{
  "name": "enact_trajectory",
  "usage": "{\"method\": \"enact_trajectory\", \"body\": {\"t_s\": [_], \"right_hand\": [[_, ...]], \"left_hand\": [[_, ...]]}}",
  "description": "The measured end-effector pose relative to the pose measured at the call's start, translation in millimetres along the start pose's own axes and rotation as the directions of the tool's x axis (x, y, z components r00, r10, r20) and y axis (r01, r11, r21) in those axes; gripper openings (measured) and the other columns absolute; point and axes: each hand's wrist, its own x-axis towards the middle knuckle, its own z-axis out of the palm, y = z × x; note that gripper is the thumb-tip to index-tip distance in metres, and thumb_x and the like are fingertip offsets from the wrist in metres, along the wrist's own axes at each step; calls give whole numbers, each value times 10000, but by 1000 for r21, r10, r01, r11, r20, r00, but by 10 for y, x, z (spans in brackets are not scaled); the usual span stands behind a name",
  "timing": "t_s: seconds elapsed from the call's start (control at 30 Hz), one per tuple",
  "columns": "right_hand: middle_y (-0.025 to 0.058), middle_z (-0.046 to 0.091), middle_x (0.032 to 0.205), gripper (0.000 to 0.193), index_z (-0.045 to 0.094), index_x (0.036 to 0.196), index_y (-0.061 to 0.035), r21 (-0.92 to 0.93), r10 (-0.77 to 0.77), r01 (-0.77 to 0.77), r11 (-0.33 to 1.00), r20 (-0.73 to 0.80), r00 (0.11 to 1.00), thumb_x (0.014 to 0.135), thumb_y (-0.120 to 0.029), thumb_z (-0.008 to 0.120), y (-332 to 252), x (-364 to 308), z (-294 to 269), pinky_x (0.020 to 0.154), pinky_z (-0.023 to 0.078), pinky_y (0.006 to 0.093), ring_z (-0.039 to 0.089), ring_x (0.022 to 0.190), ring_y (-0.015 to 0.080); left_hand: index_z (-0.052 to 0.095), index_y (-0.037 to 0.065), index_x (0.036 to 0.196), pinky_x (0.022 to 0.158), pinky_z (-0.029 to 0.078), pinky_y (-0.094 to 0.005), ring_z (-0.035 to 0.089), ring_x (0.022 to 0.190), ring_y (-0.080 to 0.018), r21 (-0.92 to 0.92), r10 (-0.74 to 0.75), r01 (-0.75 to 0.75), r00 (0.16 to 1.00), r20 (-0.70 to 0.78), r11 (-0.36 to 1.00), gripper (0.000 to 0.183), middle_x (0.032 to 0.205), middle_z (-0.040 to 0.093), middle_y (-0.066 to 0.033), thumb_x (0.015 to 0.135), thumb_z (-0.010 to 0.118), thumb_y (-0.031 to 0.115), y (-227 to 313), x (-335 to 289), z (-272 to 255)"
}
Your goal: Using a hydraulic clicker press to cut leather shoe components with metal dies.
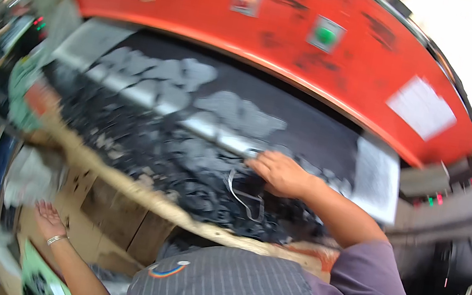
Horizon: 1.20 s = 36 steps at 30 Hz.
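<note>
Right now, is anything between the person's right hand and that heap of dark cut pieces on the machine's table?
Nothing visible. The right hand already rests on the dark cut pieces, beside a bent metal cutting frame. The left hand hangs open, low over the cardboard boxes, apart from the heap.

Motion blur smears the whole view, so the dark scraps (184, 157) on the desk (134, 189) merge into 1 mass, the right hand's (279, 173) fingertips vanish among them, and the red machine's (281, 35) labels stay unreadable.
</note>
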Motion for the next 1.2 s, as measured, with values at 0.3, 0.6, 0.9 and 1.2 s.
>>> {"method": "enact_trajectory", "body": {"t_s": [0.3,0.6,0.9,1.2], "right_hand": [[203,584,1114,704,506,1233,43,373,861,-794,480,-376,343,692,-296,802,783,-900,219,947,423,426,502,1084,369],[193,589,1174,733,503,1293,12,434,858,-752,497,-377,349,698,-295,801,862,-673,347,980,411,414,500,1125,367],[152,600,1243,634,544,1313,-105,383,783,-692,612,-419,460,748,-286,766,934,-1063,493,1039,346,400,519,1182,322],[149,632,1184,604,566,1246,-56,304,725,-684,663,-487,487,705,-232,767,891,-1013,462,986,414,424,604,1055,324]], "left_hand": [[560,25,1199,854,500,-292,625,982,-172,122,-122,-629,43,992,768,322,1078,660,-104,930,593,199,-1770,-2956,3117],[351,1,1398,1072,320,-431,573,1102,-302,-301,-185,-850,-410,893,433,619,1214,621,-140,839,580,137,-2854,-3519,3135],[288,-44,1425,1117,291,-429,539,1187,-291,-201,-297,-855,-373,879,479,653,1245,613,-129,852,539,142,-2817,-3563,3148],[308,-64,1409,1112,304,-414,557,1164,-283,-252,-245,-853,-393,886,457,635,1232,624,-120,849,534,131,-2793,-3572,3190]]}}
